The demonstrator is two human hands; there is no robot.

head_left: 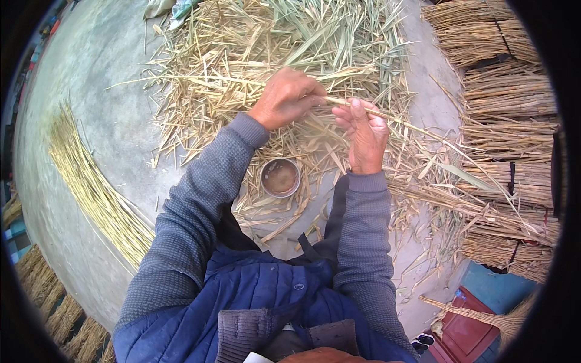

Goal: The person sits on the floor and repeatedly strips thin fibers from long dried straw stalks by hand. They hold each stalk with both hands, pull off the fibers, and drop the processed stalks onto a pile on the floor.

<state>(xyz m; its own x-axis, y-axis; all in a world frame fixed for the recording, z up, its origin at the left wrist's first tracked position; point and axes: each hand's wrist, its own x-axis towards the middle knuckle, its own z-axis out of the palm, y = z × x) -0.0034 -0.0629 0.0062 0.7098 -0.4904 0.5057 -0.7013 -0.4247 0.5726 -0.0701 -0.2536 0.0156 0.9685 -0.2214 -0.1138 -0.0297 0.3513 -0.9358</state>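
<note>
A long, thin, pale reed stalk runs across in front of me, its leafy end trailing off to the right. My left hand is closed around the stalk, and its fingertips are partly hidden behind the knuckles. A short way to the right, my right hand pinches the same stalk between thumb and curled fingers, palm turned up. Under both hands spreads a heap of stripped dry leaves and husks, greener toward the far side. A small round tin with brownish contents sits on the floor between my knees.
At the left lies a loose bundle of yellowish stalks on the concrete floor. Tied reed bundles are stacked along the right. More unstripped stalks lie beside my right forearm. A dark red board and a broom-like bundle are at lower right.
</note>
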